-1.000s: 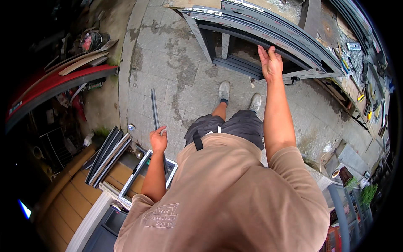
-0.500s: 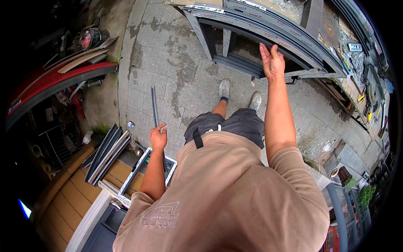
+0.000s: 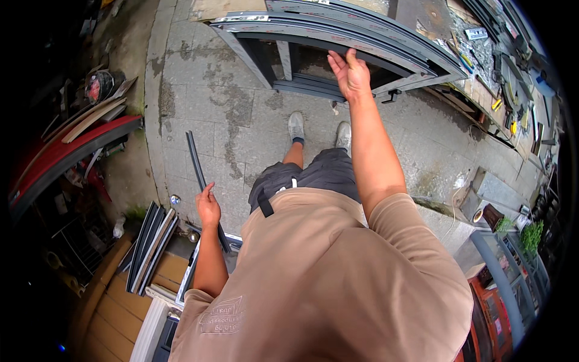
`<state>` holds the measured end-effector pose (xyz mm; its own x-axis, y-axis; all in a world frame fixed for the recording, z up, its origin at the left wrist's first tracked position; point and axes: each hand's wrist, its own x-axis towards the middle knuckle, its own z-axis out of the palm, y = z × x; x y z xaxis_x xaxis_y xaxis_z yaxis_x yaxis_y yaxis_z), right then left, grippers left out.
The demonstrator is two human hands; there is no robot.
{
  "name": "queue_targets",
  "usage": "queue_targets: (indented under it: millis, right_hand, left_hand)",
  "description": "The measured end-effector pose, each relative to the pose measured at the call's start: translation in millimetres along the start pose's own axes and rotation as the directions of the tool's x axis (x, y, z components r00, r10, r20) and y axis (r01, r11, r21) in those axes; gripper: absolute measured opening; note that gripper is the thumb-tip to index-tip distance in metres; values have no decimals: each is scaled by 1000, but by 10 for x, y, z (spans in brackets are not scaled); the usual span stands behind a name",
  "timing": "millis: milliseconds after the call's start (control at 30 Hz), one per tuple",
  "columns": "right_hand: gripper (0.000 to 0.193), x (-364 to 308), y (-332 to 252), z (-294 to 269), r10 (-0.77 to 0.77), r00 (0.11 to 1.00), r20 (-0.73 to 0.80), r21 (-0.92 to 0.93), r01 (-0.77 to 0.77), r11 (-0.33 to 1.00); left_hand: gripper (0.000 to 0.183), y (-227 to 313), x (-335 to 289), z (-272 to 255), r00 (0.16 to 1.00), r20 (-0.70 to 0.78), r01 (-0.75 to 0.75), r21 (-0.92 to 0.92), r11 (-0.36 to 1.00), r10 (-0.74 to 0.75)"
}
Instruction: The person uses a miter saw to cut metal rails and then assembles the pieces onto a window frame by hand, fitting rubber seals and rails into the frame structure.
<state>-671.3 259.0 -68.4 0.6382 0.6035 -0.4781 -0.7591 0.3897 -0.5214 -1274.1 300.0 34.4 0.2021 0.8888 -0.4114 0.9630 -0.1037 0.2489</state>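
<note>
A long, thin dark grey profile strip (image 3: 194, 158) slants past my left hand (image 3: 208, 208), which is closed around it with one finger sticking out. The strip's lower end runs down beside my left forearm. Ahead of me a grey metal window frame (image 3: 256, 25) lies along the bench edge, with printed film on its bars. My right hand (image 3: 351, 77) reaches out to the frame's near bar; its fingers are stretched apart and the thumb is raised against the bar. I see nothing in its grasp. A black handle (image 3: 391, 96) sits near the frame's right corner.
The workbench (image 3: 461, 90) on the far right carries tools, offcuts and scraps. Stacked dark profiles (image 3: 151, 247) and a small white-edged frame (image 3: 188, 274) are at lower left. A red curved panel (image 3: 90, 142) juts in from the left. Grey paving (image 3: 211, 102) lies underfoot.
The whole view has shifted, so the window frame and bench appear further left and higher. The strip in my left hand is tilted more. My right hand stays at the frame.
</note>
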Motion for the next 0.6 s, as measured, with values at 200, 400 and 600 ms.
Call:
queue_targets:
  millis: [200, 400, 600]
  right_hand:
    - [39, -120, -103, 153, -10, 1000, -14, -80, 9, 997]
    - [44, -210, -180, 160, -11, 998, 66, -114, 18, 993]
    - [39, -171, -223, 89, 2, 988, 152, -96, 13, 995]
  left_hand:
    - [60, 90, 144, -85, 999, 3, -51, 50, 997, 51]
    - [80, 405, 178, -178, 999, -22, -46, -77, 996, 44]
    - [83, 421, 251, -181, 1000, -21, 5, -129, 992, -8]
